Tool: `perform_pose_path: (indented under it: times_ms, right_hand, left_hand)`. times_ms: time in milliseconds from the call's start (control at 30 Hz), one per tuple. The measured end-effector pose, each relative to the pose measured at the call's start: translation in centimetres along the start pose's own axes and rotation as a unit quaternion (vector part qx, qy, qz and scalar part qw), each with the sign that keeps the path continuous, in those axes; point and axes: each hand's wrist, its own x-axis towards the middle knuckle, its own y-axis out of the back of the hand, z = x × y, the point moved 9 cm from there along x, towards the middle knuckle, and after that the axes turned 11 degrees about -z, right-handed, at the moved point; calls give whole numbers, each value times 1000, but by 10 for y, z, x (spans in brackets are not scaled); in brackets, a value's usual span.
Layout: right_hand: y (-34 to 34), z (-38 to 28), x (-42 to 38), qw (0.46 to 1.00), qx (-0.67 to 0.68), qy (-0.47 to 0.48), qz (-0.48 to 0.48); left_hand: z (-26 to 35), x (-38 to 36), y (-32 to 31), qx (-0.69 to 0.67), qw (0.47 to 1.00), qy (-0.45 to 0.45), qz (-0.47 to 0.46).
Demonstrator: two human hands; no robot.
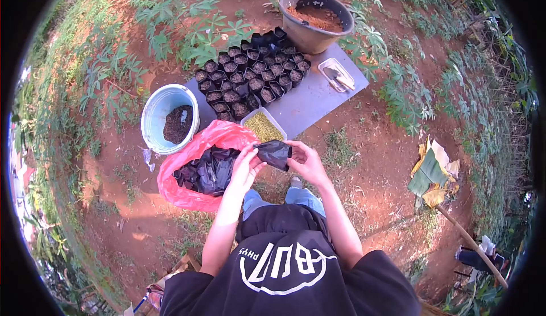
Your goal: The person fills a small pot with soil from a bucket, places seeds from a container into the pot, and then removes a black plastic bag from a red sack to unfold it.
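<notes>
A black plastic bag is stretched between my two hands, in front of my body. My left hand grips its left edge, and my right hand has its right edge between the fingers. Just left of my left hand, a pink plastic sack lies open with many loose black bags in it. Beyond the held bag is a white tray of yellow-green granules. Several rows of soil-filled black bags stand upright on a grey board.
A light blue bucket with dark soil stands at the left. On the grey board are a large pot of reddish soil and a container with a trowel. A stick and dry leaves lie at the right.
</notes>
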Motion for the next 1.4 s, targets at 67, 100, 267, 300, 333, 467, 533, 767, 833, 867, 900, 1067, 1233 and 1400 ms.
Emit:
perform_pose_path:
  times_ms: [67, 100, 267, 300, 333, 467, 533, 767, 833, 867, 900, 1067, 1233, 1400]
  right_hand:
    - [37, 2, -26, 995, -67, -24, 68]
    - [57, 1, -42, 986, -89, -44, 135]
    - [148, 13, -112, 959, -112, -36, 257]
    - [162, 14, -123, 954, -133, -25, 268]
    - [175, 14, -132, 949, -155, -13, 275]
    - [205, 11, -160, 953, -135, -16, 269]
    - [214, 5, -162, 954, -139, 17, 265]
    - [209, -19, -139, 972, -152, 78, 163]
    - [208, -29, -132, 971, -161, 95, 151]
    - [208, -32, -130, 970, -168, 101, 147]
    - [211, -33, -128, 964, -170, 112, 171]
    - [234, -26, -112, 944, -206, 62, 249]
    - [258, -33, -82, 933, -211, 41, 290]
    - [273, -28, -36, 920, -266, -116, 263]
  left_hand:
    - [-22, 12, -39, 31, 998, 18, -46]
    - [-35, 17, -58, 46, 996, 28, -69]
    - [-94, 42, -143, 236, 968, 35, -82]
    - [-103, 45, -157, 263, 961, 30, -82]
    - [-110, 48, -170, 288, 954, 24, -79]
    - [-132, 59, -182, 330, 943, 17, -46]
    - [-126, 55, -198, 356, 934, 2, -32]
    - [-100, 54, -197, 460, 888, -17, 20]
    - [-88, 55, -203, 511, 858, -43, 32]
    - [-89, 59, -199, 520, 852, -46, 35]
    - [-84, 60, -208, 541, 839, -50, 41]
    - [-77, 96, -206, 525, 847, -79, 29]
    - [-58, 135, -221, 575, 811, -109, 25]
    - [-40, 169, -203, 552, 828, -85, 48]
